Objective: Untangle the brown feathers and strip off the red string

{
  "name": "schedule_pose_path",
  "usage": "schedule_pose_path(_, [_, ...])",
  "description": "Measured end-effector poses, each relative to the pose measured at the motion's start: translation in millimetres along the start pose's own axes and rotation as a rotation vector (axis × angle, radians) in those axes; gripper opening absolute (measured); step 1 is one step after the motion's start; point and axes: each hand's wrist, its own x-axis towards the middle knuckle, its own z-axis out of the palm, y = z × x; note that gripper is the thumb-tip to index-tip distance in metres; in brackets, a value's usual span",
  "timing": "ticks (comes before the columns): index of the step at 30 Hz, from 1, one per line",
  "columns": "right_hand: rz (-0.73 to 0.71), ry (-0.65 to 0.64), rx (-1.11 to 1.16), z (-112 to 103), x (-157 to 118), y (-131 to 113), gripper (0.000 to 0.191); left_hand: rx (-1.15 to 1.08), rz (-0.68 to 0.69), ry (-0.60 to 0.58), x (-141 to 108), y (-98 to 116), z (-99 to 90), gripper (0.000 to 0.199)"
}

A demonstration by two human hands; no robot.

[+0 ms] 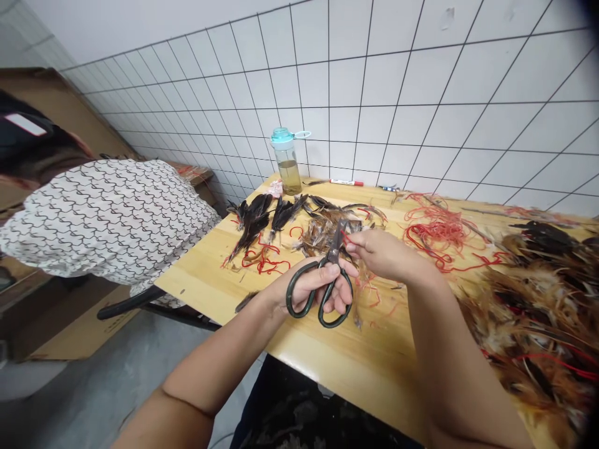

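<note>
My left hand is closed around a pair of scissors with dark green looped handles, the blades pointing away from me. Close beside the blades, my right hand pinches red string between its fingertips. Just beyond both hands lies a pile of brown feathers, partly hidden by the blades. Black feather bunches rest to its left, with loose red string pieces in front of them.
A water bottle with a turquoise lid stands by the tiled wall, near a red marker. Tangled red string lies right of centre. A large feather heap covers the table's right side. Another person in a patterned shirt sits at left.
</note>
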Motion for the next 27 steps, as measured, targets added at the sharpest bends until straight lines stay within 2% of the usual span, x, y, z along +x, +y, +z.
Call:
schedule_pose_path(6, [-0.007, -0.048, -0.154, 1, -2, -10, 0.019, 0.019, -0.009, 0.087, 4, -6, 6.1, 0.049])
schedule_pose_path(8, [-0.046, -0.081, -0.175, 1, -4, -11, 0.019, -0.007, 0.045, 0.214, 4, 1, 0.0, 0.047])
schedule_pose_path(10, [-0.092, -0.103, -0.175, 1, -6, -12, 0.019, -0.023, 0.149, 0.391, 2, 15, -9.4, 0.043])
schedule_pose_path(11, [-0.102, -0.089, -0.166, 1, -6, -12, 0.019, -0.019, 0.216, 0.462, 1, 22, -14.1, 0.042])
schedule_pose_path(13, [-0.083, -0.021, -0.137, 1, -5, -12, 0.019, 0.070, 0.315, 0.523, -3, 33, -21.1, 0.039])
schedule_pose_path(16, [-0.036, 0.050, -0.096, 5, 0, -11, 0.023, 0.239, 0.386, 0.550, -7, 38, -22.7, 0.041])
schedule_pose_path(19, [-0.052, 0.019, -0.084, 13, 6, -11, 0.025, 0.349, 0.385, 0.521, -4, 30, -17.9, 0.044])
schedule_pose_path(23, [-0.118, 0.005, -0.032, 23, 11, -13, 0.030, 0.345, 0.389, 0.447, 7, 17, -13.9, 0.048])
schedule_pose_path(27, [-0.088, -0.002, 0.028, 27, 13, -11, 0.029, 0.403, 0.441, 0.516, 11, 15, -18.4, 0.040])
